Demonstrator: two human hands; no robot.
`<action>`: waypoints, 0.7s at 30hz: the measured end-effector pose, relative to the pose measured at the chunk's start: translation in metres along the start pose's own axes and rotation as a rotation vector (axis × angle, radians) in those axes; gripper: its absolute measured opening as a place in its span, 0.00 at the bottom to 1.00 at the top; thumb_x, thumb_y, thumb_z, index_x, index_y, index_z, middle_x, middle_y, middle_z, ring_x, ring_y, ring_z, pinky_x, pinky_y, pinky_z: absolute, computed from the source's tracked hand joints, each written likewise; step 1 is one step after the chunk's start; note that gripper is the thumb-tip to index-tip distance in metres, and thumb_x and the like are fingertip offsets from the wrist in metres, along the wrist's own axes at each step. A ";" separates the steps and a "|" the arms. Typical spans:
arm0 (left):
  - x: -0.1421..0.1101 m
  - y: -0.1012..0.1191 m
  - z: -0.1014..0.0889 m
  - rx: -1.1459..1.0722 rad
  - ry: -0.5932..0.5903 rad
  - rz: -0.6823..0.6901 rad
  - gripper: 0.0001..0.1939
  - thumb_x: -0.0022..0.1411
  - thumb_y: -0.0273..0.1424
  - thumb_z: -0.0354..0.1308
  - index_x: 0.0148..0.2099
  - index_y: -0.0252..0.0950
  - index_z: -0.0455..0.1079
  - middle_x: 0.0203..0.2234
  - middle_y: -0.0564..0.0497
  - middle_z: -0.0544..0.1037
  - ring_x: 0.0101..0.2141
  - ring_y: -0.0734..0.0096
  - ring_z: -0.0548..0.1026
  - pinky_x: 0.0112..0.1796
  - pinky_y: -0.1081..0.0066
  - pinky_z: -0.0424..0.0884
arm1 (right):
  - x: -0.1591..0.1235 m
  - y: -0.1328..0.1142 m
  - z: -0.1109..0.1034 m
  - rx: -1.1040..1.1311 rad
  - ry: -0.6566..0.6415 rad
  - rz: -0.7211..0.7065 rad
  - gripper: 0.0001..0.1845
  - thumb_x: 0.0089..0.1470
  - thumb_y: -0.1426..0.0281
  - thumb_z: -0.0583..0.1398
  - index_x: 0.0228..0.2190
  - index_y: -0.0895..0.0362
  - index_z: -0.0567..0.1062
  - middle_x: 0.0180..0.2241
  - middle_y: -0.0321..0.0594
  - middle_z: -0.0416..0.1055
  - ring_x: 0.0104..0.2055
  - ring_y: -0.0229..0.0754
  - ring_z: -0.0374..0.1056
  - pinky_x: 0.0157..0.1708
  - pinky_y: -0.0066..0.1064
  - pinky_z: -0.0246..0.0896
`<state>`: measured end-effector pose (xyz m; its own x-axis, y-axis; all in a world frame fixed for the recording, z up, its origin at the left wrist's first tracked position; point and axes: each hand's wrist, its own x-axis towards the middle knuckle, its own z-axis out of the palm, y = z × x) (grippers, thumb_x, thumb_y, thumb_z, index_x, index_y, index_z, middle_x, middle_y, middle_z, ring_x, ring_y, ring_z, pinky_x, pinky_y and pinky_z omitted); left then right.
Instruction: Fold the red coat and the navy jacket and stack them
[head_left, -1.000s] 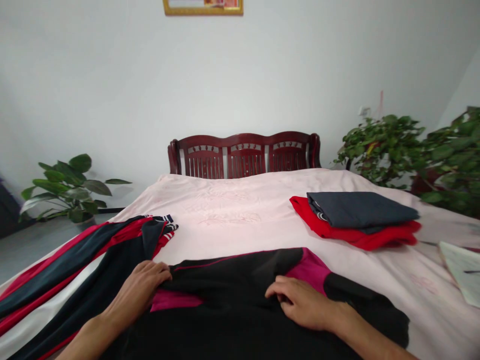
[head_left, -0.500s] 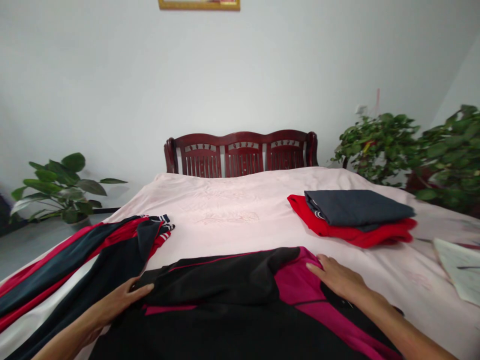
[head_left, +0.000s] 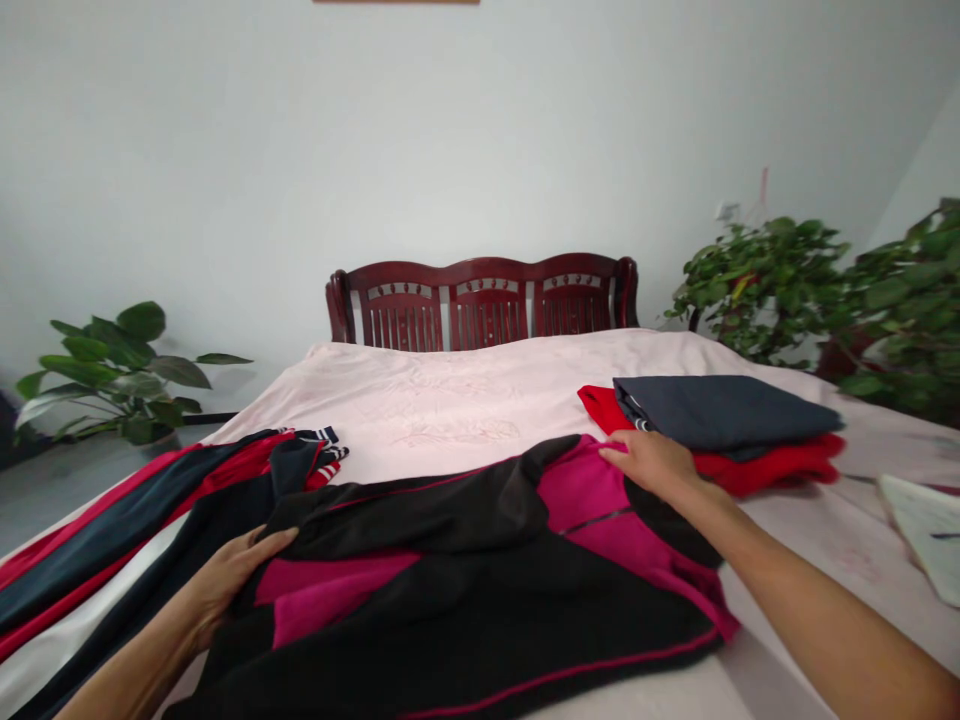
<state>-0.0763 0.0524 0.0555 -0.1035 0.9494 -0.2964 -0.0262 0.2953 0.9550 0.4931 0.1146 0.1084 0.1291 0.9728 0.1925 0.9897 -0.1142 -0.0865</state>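
A black jacket with magenta panels and piping spreads across the front of the bed. At its left edge, my left hand is closed on the dark cloth, thumb on top. My right hand pinches the jacket's magenta upper right part, the fingers partly hidden under the fabric. Between the two hands a black sleeve lies folded across the body. Just behind my right hand sits a folded stack, a dark grey-blue garment on a red one.
Red, navy and white garments with striped cuffs lie along the bed's left side. The pink bedsheet reaches back to a dark red wooden headboard. Leafy plants stand at the right, another plant at the left. A pale flat item rests near the right edge.
Both hands have moved away from me with the jacket, the right one more, now close to the folded stack. More of the jacket's lower edge and magenta panels shows.
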 end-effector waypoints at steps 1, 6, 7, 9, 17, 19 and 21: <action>0.008 0.000 -0.001 0.091 0.031 0.028 0.23 0.45 0.41 0.72 0.43 0.39 0.73 0.35 0.47 0.83 0.36 0.52 0.82 0.42 0.57 0.78 | 0.007 -0.003 0.000 -0.024 0.003 0.012 0.20 0.59 0.55 0.55 0.44 0.53 0.78 0.42 0.52 0.76 0.46 0.59 0.71 0.41 0.44 0.60; 0.030 -0.001 -0.012 0.760 0.269 0.358 0.28 0.43 0.43 0.68 0.47 0.35 0.75 0.39 0.43 0.81 0.46 0.46 0.78 0.50 0.55 0.71 | 0.001 -0.034 0.019 -0.048 0.093 -0.171 0.18 0.58 0.68 0.56 0.49 0.56 0.76 0.52 0.52 0.71 0.55 0.56 0.64 0.55 0.46 0.55; 0.029 0.000 -0.012 0.834 0.275 0.447 0.27 0.46 0.44 0.66 0.48 0.37 0.75 0.42 0.44 0.80 0.47 0.48 0.77 0.52 0.55 0.69 | -0.007 -0.045 0.024 -0.014 0.122 -0.266 0.19 0.59 0.68 0.55 0.50 0.56 0.75 0.53 0.50 0.70 0.56 0.54 0.64 0.56 0.45 0.55; 0.022 0.007 -0.008 0.859 0.229 0.553 0.23 0.53 0.45 0.61 0.49 0.42 0.77 0.44 0.46 0.80 0.47 0.52 0.76 0.53 0.59 0.68 | -0.023 -0.072 0.032 0.076 0.155 -0.445 0.21 0.61 0.67 0.52 0.54 0.54 0.73 0.56 0.47 0.69 0.59 0.52 0.62 0.60 0.45 0.54; 0.012 0.005 0.029 0.965 -0.020 0.597 0.13 0.57 0.41 0.59 0.41 0.43 0.80 0.43 0.47 0.80 0.46 0.57 0.76 0.53 0.64 0.67 | -0.057 -0.139 0.071 0.165 -0.087 -0.612 0.29 0.63 0.61 0.52 0.63 0.55 0.63 0.66 0.48 0.57 0.68 0.54 0.51 0.65 0.53 0.46; 0.017 0.001 0.027 1.038 0.035 0.542 0.14 0.60 0.41 0.55 0.40 0.42 0.79 0.41 0.46 0.79 0.45 0.57 0.76 0.51 0.63 0.68 | -0.056 -0.131 0.082 0.128 -0.184 -0.550 0.30 0.62 0.61 0.53 0.63 0.56 0.63 0.67 0.50 0.54 0.68 0.56 0.51 0.63 0.54 0.49; 0.021 0.002 0.023 1.069 0.108 0.516 0.17 0.62 0.42 0.52 0.42 0.40 0.78 0.43 0.43 0.78 0.45 0.54 0.76 0.49 0.60 0.68 | -0.056 -0.126 0.086 0.120 -0.176 -0.497 0.29 0.61 0.62 0.54 0.62 0.56 0.64 0.67 0.50 0.54 0.68 0.56 0.52 0.62 0.53 0.50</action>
<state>-0.0557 0.0755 0.0507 0.0570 0.9835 0.1719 0.8796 -0.1309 0.4573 0.3562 0.0919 0.0245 -0.3758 0.9238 0.0727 0.9133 0.3826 -0.1396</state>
